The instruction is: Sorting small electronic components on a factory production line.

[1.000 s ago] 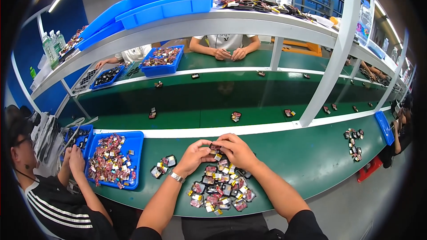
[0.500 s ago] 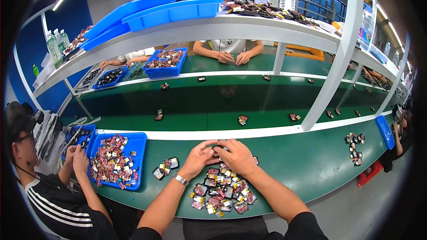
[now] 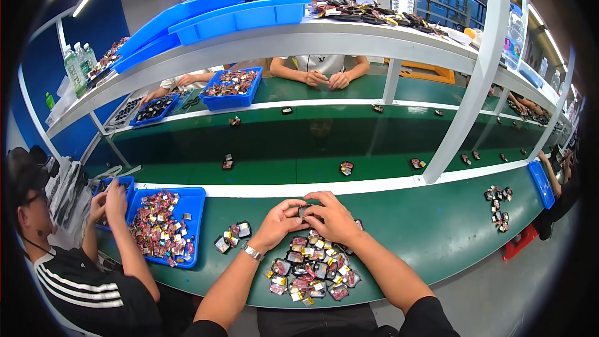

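Observation:
My left hand (image 3: 279, 224) and my right hand (image 3: 335, 219) meet over the green bench. Between their fingertips they hold a small black-cased electronic unit (image 3: 305, 211), mostly covered by the fingers. Just below, close to the bench's front edge, lies a pile of similar units (image 3: 311, 269), black casings with red circuit boards, silvery parts and yellow-ended pieces. A few more units (image 3: 232, 236) rest left of my left wrist, which wears a metal watch.
At left, a blue tray (image 3: 198, 231) holds loose red boards beside a seated co-worker (image 3: 81, 274). Beyond a white rail (image 3: 281, 190), spaced units sit on a green conveyor belt (image 3: 268, 165). A white shelf (image 3: 374, 40) with blue trays spans overhead. More units (image 3: 498, 206) lie to the right.
Units on the conveyor have shifted slightly right. My right fingers have lifted and spread a little around the unit, showing more of it. The left co-worker's hands have risen.

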Motion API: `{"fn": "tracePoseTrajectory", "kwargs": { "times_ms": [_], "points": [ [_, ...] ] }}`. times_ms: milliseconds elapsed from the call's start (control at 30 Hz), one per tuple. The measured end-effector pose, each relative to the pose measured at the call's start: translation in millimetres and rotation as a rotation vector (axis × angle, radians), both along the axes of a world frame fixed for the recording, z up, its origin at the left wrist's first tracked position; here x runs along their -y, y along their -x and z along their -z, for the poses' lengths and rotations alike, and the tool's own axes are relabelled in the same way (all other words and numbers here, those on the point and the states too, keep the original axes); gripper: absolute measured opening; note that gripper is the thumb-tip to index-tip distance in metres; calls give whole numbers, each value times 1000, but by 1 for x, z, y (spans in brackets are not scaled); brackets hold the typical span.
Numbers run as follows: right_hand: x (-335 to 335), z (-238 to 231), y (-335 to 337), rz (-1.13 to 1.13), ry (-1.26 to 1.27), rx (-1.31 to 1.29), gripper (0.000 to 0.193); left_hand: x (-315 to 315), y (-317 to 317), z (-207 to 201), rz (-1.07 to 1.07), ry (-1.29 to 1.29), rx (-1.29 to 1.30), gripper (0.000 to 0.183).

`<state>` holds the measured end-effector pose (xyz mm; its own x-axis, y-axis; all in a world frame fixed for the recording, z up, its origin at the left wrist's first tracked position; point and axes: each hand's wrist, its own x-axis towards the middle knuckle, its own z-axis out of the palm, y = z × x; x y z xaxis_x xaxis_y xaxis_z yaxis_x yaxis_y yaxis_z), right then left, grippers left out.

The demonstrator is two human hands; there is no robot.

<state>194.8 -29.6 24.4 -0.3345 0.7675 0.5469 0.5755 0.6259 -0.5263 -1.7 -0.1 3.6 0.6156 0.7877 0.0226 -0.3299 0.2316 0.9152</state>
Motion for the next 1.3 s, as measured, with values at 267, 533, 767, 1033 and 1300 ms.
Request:
{"fn": "tracePoseTrajectory", "kwargs": {
  "times_ms": [267, 533, 767, 1033, 1300],
  "points": [
    [2, 4, 2, -1, 75, -70, 8, -2, 3, 4, 50, -6, -19, 37],
    [5, 6, 3, -2, 83, -115, 9, -2, 1, 4, 29, 32, -10, 32],
    [4, 19, 12, 82, 8, -159, 9, -1, 1, 8, 21, 47, -1, 31],
    [5, 17, 9, 45, 9, -164, 14, -4, 1, 11, 33, 66, 25, 28],
    [7, 20, 17, 130, -38, -163, 15, -4, 1, 11, 2, 58, 0, 27]
  ]
}}
